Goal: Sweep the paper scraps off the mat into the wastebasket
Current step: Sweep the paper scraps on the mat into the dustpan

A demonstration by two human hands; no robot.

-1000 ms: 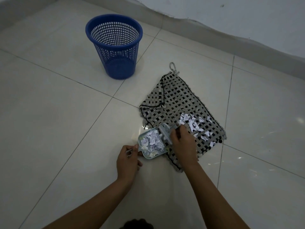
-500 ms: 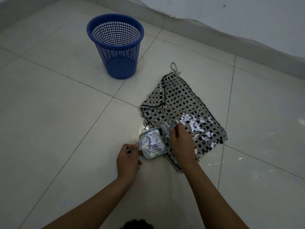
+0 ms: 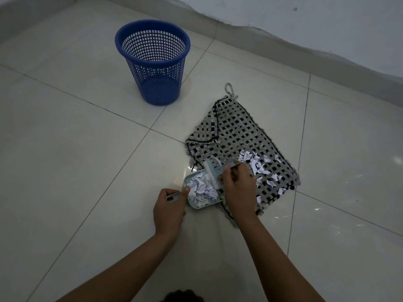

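Scraps (image 3: 260, 165), white torn paper, scattered on the right half of the mat (image 3: 231, 129), loose cluster toward its right edge, a few near the near-right corner. More scraps heaped in the dustpan (image 3: 197, 204), pale blue, lying on the floor (image 3: 76, 160) with its mouth against the mat's left edge. Brush (image 3: 214, 172), pale blue with white bristles, bristles down at the pan's mouth, touching the heap. Right hand (image 3: 238, 190) fingers clenched round the brush handle, hand over the mat's near-left part. Left hand (image 3: 169, 209) grips the pan handle, fingers wrapped, thumb on top near the pan's rim. Mat is black and grey woven check, far-left corner folded over, loop at the far corner. Basket (image 3: 153, 62), blue mesh, upright on the floor, well apart from the mat, far-left. Can't tell if anything lies inside. Pale tiles, wall (image 3: 305, 22) along the top.
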